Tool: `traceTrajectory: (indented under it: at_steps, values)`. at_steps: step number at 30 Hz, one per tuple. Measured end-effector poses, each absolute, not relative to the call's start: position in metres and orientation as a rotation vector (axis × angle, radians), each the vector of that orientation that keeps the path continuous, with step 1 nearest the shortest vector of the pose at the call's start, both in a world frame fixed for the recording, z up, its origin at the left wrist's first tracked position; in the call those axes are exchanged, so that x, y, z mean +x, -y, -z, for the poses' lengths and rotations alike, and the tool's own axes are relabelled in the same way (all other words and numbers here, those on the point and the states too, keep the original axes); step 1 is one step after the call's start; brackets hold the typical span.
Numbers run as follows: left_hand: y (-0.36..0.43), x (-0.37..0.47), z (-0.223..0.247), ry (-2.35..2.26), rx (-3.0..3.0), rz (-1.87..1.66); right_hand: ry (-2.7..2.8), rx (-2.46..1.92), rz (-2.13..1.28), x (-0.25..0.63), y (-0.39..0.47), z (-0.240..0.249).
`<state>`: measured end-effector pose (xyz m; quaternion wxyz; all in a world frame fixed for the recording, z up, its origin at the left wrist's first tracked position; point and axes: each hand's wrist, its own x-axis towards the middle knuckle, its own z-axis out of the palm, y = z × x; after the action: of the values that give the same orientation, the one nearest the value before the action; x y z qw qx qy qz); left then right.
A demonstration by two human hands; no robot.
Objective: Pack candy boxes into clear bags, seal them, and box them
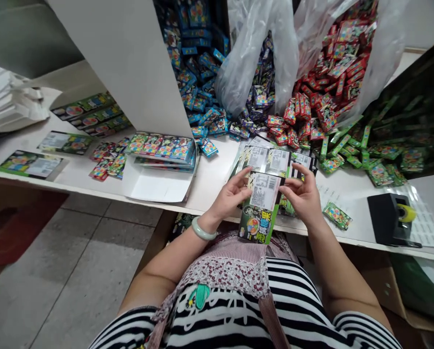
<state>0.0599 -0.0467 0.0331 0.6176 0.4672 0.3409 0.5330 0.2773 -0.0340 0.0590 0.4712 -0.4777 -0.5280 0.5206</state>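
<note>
A flat green-and-black printed packet [257, 224] with a white label on its upper half is held between both hands, over the table's front edge. My left hand [233, 195] pinches its upper left side between thumb and fingers. At its upper right side, my right hand [301, 194] has its thumb and index finger bent round the edge. More labelled packets [262, 159] lie in an overlapping pile just behind the held one, partly covered by it and my fingers.
Heaps of blue boxes [204, 72], red boxes [347, 72] and green boxes [384, 150] line the back. A white tray [158, 184] with stacked packets stands left. A black tape dispenser [389, 220] is right, near a small green packet [336, 215].
</note>
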Motion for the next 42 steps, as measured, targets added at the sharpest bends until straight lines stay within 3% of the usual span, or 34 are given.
traceTrajectory:
  at_steps: [8, 15, 22, 34, 42]
  values:
    - [0.069, 0.038, -0.061, -0.892, 1.296, -1.112, 1.552, -1.104, -1.355, 0.273, 0.046, -0.075]
    - [0.060, 0.042, -0.073, -1.212, 1.591, -1.100, 1.645, -1.161, -1.185, 0.267, 0.040, -0.083]
    - [0.063, 0.038, -0.059, -0.988, 1.525, -1.283, 1.661, -1.099, -1.314, 0.270, 0.034, -0.085]
    - [0.044, 0.043, -0.077, -0.955, 1.143, -1.240, 1.476, -1.063, -1.430, 0.262, 0.025, -0.083]
    - [0.048, 0.044, -0.082, -0.980, 1.294, -1.271, 1.915, -1.014, -1.059, 0.266, 0.027, -0.094]
